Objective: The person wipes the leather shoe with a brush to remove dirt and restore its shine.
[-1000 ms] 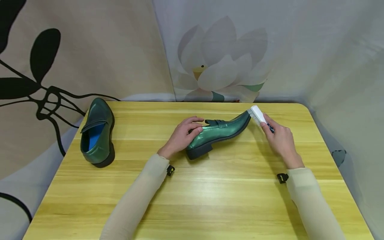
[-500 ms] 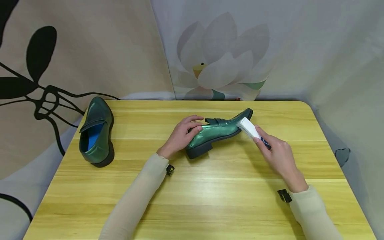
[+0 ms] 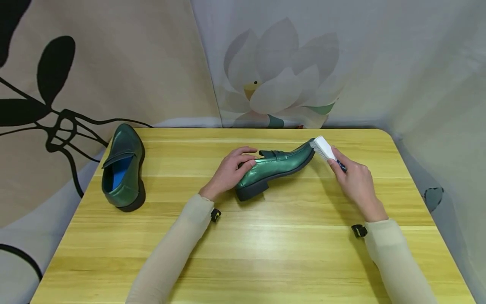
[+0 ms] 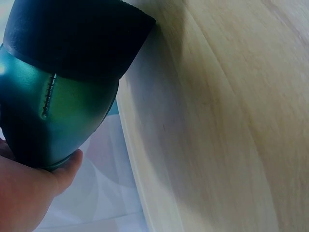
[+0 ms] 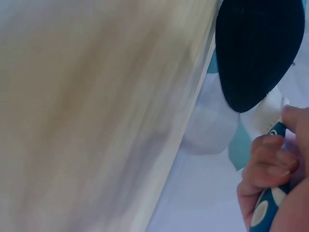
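Pale cloth hangs behind and around the work, a backdrop (image 3: 152, 63) printed with a big white flower (image 3: 281, 80) and, off to the left, dark leaves (image 3: 57, 69) on black stems. Before it spreads the table (image 3: 247, 257), yellowish wood with the grain running crosswise and its far corner on the right rounded off. Two cream sleeves reach in from the near edge, the left sleeve (image 3: 171, 253) lying slantwise and the right sleeve (image 3: 396, 257) coming up on the far side. The green shoe (image 3: 284, 164), a shiny loafer with a black sole and a block heel, is right of the table's middle toward the back, side-on, its toe pointing right and away; whether its heel touches the wood I can't tell. Its other shoe (image 3: 127, 185) sits near the table's left edge, toe away, blue inside. The left hand (image 3: 229, 171) grips the heel end, thumb along the outer side and fingers over the opening. The right hand (image 3: 357, 181) is closed around the handle of the brush (image 3: 323, 147), which has a white head and a dark blue grip with pale spots. Its bristles meet the tip of the toe. Smallest of all, a black wrist piece (image 3: 215, 215) sits by the left cuff, and a matching black clip (image 3: 358, 230) by the right.
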